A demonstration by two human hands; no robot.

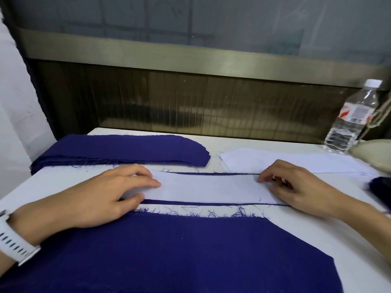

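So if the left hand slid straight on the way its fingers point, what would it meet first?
The left hand points right along the white strip, so it would likely meet the right hand at the strip's far end first; only bare strip lies between.

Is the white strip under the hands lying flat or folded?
Flat: the white strip lies spread on a blue piece, with no fold or crease visible.

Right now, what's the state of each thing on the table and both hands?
white strip: flat on blue strip, blue showing along both long edges
left hand: fingers straight, pressing the strip's left end
right hand: fingers curled, tips on its right end; pinch unclear
front blue piece: flat, frayed far edge
blue stack: piled, untouched
white stack: piled, untouched
bottle: upright, capped
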